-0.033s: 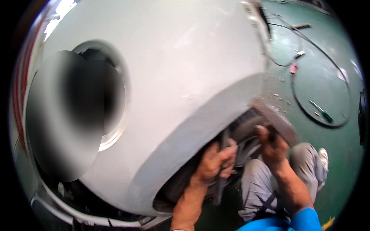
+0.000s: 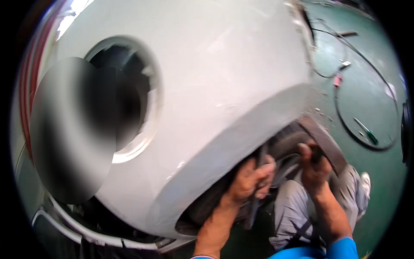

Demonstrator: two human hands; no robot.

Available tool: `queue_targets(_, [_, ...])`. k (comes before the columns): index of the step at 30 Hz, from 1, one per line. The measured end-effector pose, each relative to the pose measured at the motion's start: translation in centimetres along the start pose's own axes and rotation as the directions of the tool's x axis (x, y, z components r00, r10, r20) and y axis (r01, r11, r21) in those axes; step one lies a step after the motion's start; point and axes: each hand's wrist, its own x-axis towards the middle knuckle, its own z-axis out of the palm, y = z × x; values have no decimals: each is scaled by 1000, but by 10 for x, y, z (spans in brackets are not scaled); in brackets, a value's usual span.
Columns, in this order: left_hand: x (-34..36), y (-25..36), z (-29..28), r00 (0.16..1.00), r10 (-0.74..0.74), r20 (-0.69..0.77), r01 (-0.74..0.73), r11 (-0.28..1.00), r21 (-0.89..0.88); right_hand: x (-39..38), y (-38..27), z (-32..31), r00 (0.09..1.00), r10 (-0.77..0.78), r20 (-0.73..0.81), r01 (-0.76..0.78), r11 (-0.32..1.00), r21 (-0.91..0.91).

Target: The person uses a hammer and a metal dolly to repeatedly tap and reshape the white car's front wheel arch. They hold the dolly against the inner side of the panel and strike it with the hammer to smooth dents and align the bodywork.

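The big white-painted curved car body panel (image 2: pixel 224 73), with its round empty lamp opening (image 2: pixel 125 95), fills most of the view and overhangs a dark wheel arch. Below its lower edge sits the black rubber tyre (image 2: pixel 289 144), with a grey strip of arch liner (image 2: pixel 327 146) bowed out to the right. The left hand (image 2: pixel 252 179) is clenched around a slim dark metal bar-like tool (image 2: pixel 257 190), which runs from under the panel's lip down past the wrist. The right hand (image 2: pixel 312 166) grips the liner's dark edge. If the bar slips under load, I judge it could gouge the paint or pinch fingers against the tyre; the black hose (image 2: pixel 345 125) looped on the green floor (image 2: pixel 366 95) is a tripping risk
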Motion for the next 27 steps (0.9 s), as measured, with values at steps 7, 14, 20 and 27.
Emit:
queue_targets(7, [6,-5,-5,986,135,95,-138,990,27,-1,-7,1,984,130,119,-150,974,169])
queue_targets(14, [5,-2,-2,997,48,-66,-48,999,6,-1,0,-5,966,255,47,-254,966,-40])
queue_targets(20, [17,3,8,986,163,-30,-162,986,40,13,3,-13,941,330,81,-338,934,115])
queue_targets(27, [19,2,1,983,180,21,-181,982,58,20,-7,-8,997,-2,73,-2,998,58])
